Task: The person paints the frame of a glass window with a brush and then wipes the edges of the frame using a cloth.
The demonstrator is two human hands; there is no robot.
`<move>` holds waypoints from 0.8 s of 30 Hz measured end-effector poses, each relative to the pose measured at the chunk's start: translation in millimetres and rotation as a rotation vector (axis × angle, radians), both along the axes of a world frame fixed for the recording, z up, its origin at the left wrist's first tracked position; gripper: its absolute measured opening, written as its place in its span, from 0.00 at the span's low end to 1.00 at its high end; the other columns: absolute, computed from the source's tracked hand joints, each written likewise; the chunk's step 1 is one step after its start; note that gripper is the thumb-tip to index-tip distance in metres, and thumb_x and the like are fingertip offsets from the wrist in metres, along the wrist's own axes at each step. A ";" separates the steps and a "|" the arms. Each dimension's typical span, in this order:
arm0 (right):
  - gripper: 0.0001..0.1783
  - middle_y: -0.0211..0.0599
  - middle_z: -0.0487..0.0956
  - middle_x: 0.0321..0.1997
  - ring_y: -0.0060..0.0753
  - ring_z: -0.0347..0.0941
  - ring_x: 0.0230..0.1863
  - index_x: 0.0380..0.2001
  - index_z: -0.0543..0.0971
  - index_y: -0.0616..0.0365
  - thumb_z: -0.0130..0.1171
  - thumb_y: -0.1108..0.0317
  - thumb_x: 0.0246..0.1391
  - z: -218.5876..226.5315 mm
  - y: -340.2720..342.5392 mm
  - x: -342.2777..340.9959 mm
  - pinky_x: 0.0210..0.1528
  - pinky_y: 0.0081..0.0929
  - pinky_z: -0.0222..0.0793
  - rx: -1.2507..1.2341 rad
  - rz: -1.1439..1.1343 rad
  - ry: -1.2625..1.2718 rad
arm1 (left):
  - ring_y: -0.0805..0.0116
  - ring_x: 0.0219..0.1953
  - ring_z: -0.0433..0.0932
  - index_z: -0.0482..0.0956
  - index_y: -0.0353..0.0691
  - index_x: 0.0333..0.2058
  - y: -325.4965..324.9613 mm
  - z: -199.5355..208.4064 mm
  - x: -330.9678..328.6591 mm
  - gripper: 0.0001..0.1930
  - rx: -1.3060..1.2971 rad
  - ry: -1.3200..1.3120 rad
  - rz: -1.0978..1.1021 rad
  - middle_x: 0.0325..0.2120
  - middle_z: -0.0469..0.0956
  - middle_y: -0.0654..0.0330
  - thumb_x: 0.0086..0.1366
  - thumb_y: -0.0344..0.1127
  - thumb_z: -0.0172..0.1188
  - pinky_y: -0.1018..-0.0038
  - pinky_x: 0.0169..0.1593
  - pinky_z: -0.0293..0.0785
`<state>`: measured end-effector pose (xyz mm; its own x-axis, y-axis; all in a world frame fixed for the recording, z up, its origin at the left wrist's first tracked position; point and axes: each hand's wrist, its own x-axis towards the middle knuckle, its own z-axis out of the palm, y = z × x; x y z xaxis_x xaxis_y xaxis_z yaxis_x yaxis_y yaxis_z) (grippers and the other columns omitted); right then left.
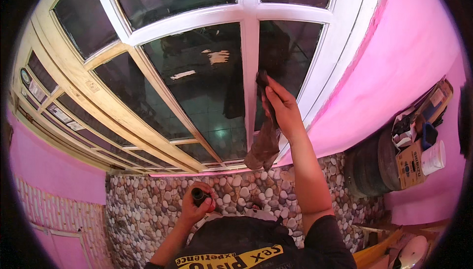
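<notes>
My right hand [286, 109] is raised at a glass-paned window frame, its fingers closed on a dark brown cloth [263, 150]. The cloth's top is against the white upright bar [251, 52] between two panes, and the rest hangs down limp. Low in front of my body, my left hand [190, 206] is wrapped round a small bottle [198, 195] with a dark, round mouth pointing up. Part of something red shows beside its fingers. To the left, the frame's wood [140, 67] is a yellowish cream instead of white.
A pink wall [394, 57] meets the frame on the right. Stacked black tyres [367, 170], a cardboard box [411, 166] and a white tub [433, 158] stand there. Pebble-patterned flooring [148, 205] lies below. Wooden pieces [379, 249] sit at the lower right.
</notes>
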<state>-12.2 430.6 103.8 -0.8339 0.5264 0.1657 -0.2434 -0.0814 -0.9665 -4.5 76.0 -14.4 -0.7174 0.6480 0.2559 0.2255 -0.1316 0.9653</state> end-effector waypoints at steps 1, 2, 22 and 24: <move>0.23 0.24 0.74 0.33 0.16 0.66 0.27 0.65 0.70 0.47 0.52 0.63 0.69 -2.5 -1.0 -0.2 0.29 0.17 0.64 -0.003 -0.002 -0.001 | 0.66 0.39 0.76 0.71 0.38 0.40 -0.3 0.3 0.0 0.12 -0.003 -0.001 -0.002 0.38 0.73 0.55 0.61 0.32 0.62 0.70 0.46 0.72; 0.23 0.24 0.74 0.33 0.16 0.66 0.27 0.65 0.70 0.48 0.52 0.63 0.69 -5.8 -0.9 -0.6 0.29 0.17 0.64 0.016 0.004 0.038 | 0.66 0.39 0.76 0.71 0.38 0.40 1.4 1.4 -0.2 0.12 -0.004 -0.007 -0.006 0.38 0.73 0.55 0.61 0.32 0.62 0.70 0.46 0.72; 0.21 0.19 0.74 0.35 0.13 0.66 0.33 0.62 0.73 0.54 0.53 0.66 0.68 -20.7 3.7 6.5 0.36 0.15 0.65 -0.001 0.022 0.030 | 0.68 0.39 0.76 0.71 0.38 0.41 3.2 6.8 0.5 0.12 0.004 -0.108 -0.036 0.38 0.72 0.56 0.62 0.33 0.63 0.71 0.45 0.73; 0.20 0.22 0.77 0.41 0.14 0.67 0.35 0.62 0.73 0.56 0.53 0.66 0.68 -8.1 0.4 4.4 0.38 0.15 0.66 0.067 -0.017 0.065 | 0.68 0.39 0.76 0.71 0.38 0.41 3.3 4.8 0.8 0.13 0.010 -0.066 -0.016 0.39 0.72 0.56 0.62 0.34 0.63 0.71 0.44 0.73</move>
<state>-7.8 430.9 95.7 -0.8112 0.5266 0.2545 -0.3066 -0.0123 -0.9518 -3.7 79.3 -9.6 -0.7225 0.6572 0.2145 0.1590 -0.1440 0.9767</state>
